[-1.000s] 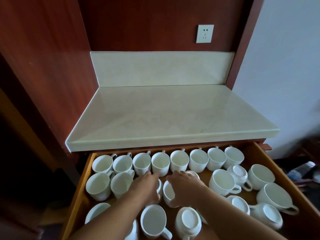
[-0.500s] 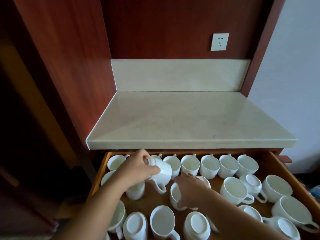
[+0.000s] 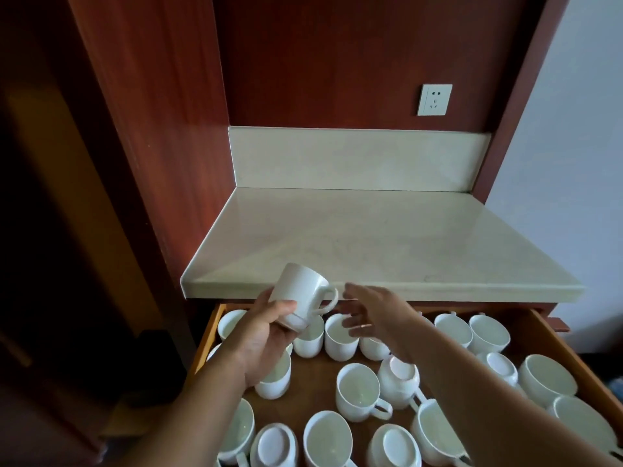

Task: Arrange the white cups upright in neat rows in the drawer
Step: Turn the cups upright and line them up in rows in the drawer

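- Head view: left hand (image 3: 266, 335) grips the lifted cup (image 3: 303, 296), fingers and thumb curled round its lower end. The cup is tilted in the air above the back-left of the drawer (image 3: 205, 335), in front of the countertop (image 3: 371, 247) edge, handle to the right. Can't tell which end is the mouth.
- Right hand (image 3: 371, 318) has loose, spread fingers and holds nothing. It hovers just right of the cup's handle, above the back row.
- Done: the back row (image 3: 453, 330) stands upright side by side along the rear wall. A second row is started at the left.
- Left: middle and front are a jumble. The loose upright cup (image 3: 359, 389) sits out of line, and the upside-down cup (image 3: 274, 446), another (image 3: 394, 446) and a third (image 3: 499, 362) need flipping. The tipped cup (image 3: 399, 375) leans bottom-up.
- Wider cups (image 3: 546, 379) at the right are unsorted.
- Judgement: roughly a third done. The held cup still needs setting down upright.
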Motion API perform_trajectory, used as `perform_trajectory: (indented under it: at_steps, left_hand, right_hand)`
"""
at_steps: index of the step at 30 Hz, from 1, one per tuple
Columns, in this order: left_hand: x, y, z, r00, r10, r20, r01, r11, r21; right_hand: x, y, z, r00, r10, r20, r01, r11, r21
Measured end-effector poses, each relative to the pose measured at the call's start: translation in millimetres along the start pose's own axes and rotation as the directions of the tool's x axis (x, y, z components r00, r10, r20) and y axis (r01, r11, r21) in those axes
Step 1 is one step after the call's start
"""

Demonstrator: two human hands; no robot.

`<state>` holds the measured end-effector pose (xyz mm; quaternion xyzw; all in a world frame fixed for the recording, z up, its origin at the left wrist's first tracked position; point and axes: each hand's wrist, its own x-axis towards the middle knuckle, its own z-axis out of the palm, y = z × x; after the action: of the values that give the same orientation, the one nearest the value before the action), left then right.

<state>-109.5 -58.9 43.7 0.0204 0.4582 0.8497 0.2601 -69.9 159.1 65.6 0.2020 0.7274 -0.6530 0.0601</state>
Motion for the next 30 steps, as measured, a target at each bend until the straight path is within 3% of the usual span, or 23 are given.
perform_trajectory:
  at_steps: [1,3,8,13,17,19,21,23,25,26,30]
  left_hand:
    - [2,0,4,0.999,0.034,0.011,-0.034,0.998,0.054]
    - [6,-1,11,0.996,0.085,0.042,-0.091,0.979,0.184]
    - [6,9,18,0.992,0.085,0.097,-0.119,0.892,0.435]
    - [5,25,-1,0.993,-0.061,0.098,-0.006,0.82,0.573]
    - [3,20,-8,0.962,-0.211,0.174,-0.006,0.621,0.783]
    - [3,12,-5,0.97,-0.208,0.13,-0.023,0.45,0.893]
    - [3,3,-3,0.98,-0.192,0.052,0.005,0.282,0.959]
    - [4,-8,-3,0.991,-0.133,-0.025,0.05,0.187,0.981]
    - [3,-22,0,0.997,-0.046,-0.065,0.069,0.098,0.993]
    - [2,-30,3,0.998,-0.006,-0.066,0.066,0.047,0.997]
    - [-1,-56,12,0.998,0.04,-0.042,0.043,-0.024,0.999]
  right_hand:
    - [-5,-13,2,0.998,-0.016,0.055,0.009,0.993,0.121]
    - [-16,-28,11,0.986,-0.092,0.137,0.073,0.988,0.135]
    - [-19,-27,21,0.979,-0.192,0.06,0.183,0.974,0.135]
    - [-22,-8,5,0.928,-0.183,0.326,0.169,0.983,0.072]
    - [-20,10,3,0.884,-0.11,0.455,0.111,0.994,0.026]
    - [-19,21,2,0.912,-0.077,0.403,0.103,0.994,-0.043]
    - [-14,31,-1,0.964,-0.029,0.263,0.075,0.983,-0.167]
    - [-6,42,-6,0.989,-0.038,0.141,0.097,0.893,-0.44]
    - [-2,51,-9,0.991,-0.08,0.109,0.135,0.579,-0.804]
    - [-3,56,-7,0.994,-0.084,0.067,0.1,0.481,-0.871]
    - [-8,75,3,0.998,-0.031,0.061,0.068,0.363,-0.929]
